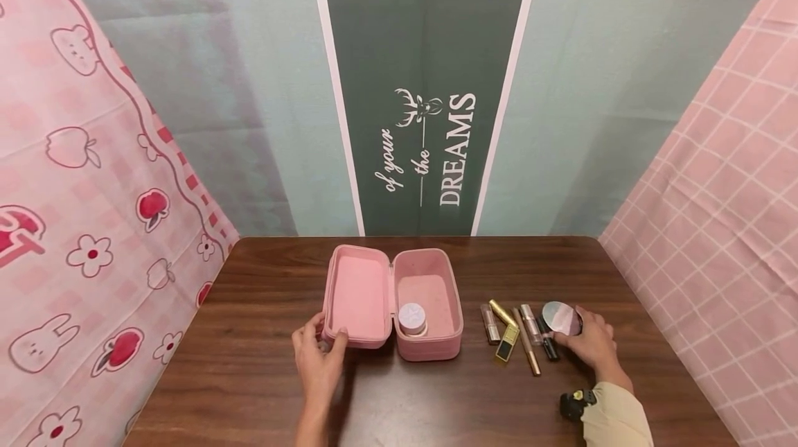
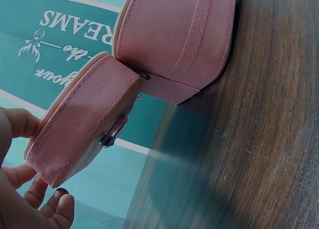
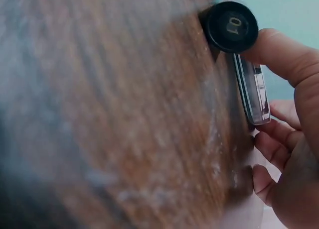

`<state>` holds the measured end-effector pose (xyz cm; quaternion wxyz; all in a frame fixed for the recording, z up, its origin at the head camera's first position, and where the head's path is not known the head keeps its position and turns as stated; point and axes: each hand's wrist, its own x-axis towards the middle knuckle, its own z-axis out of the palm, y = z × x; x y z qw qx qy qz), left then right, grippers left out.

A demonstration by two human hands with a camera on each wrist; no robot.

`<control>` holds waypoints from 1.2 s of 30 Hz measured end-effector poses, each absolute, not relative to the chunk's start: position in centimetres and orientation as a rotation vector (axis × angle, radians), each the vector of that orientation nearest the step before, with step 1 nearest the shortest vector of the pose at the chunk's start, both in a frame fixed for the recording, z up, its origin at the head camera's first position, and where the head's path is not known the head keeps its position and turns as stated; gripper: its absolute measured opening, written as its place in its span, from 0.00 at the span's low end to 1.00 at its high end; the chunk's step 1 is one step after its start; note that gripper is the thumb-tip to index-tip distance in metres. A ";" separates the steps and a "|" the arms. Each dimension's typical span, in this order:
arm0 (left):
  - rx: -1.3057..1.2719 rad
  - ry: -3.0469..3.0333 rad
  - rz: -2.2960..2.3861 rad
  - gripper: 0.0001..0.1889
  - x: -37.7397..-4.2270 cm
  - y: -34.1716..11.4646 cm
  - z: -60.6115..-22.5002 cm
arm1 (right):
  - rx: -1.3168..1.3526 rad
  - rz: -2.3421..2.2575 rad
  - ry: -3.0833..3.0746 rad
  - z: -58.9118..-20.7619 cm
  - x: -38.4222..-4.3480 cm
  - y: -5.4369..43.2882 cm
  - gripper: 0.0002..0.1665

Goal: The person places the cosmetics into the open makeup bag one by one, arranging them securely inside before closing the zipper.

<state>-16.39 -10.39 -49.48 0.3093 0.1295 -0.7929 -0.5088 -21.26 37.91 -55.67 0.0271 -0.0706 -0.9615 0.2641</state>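
Soft, even light covers the tabletop (image 1: pixel 249 336); pale sheen near centre, faint shadow right of the left hand (image 1: pixel 319 357). Round compact (image 1: pixel 559 317) catches pale reflections. Left wrist view runs dimmer, cooler. Right wrist view: milky haze, wood grain blurred.

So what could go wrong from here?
The right hand grips the round compact right beside the black tube, so lifting it might knock the tube and set it rolling. The left hand holds the open lid of the pink box; if that slips, the lid could drop and jolt the white jar inside.
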 end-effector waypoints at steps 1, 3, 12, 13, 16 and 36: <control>0.343 -2.094 -1.352 0.22 -16.4 -10.4 -49.5 | -0.224 0.814 -2.978 -55.7 -21.3 37.9 0.55; 0.348 -2.094 -1.360 0.22 -16.4 -10.4 -49.5 | -0.230 0.808 -2.984 -55.8 -21.4 37.9 0.55; 0.355 -2.085 -1.370 0.22 -16.4 -10.3 -49.4 | -0.247 0.951 -2.867 -54.7 -21.1 37.3 0.53; 0.354 -2.084 -1.367 0.22 -16.4 -10.3 -49.4 | -0.270 0.992 -2.849 -54.6 -20.9 37.0 0.53; 0.352 -2.086 -1.359 0.22 -16.4 -10.3 -49.5 | -0.303 1.075 -2.755 -54.3 -20.4 36.2 0.50; 0.384 -2.106 -1.399 0.22 -16.2 -10.4 -49.5 | -0.431 1.126 -2.571 -52.4 -18.7 32.4 0.49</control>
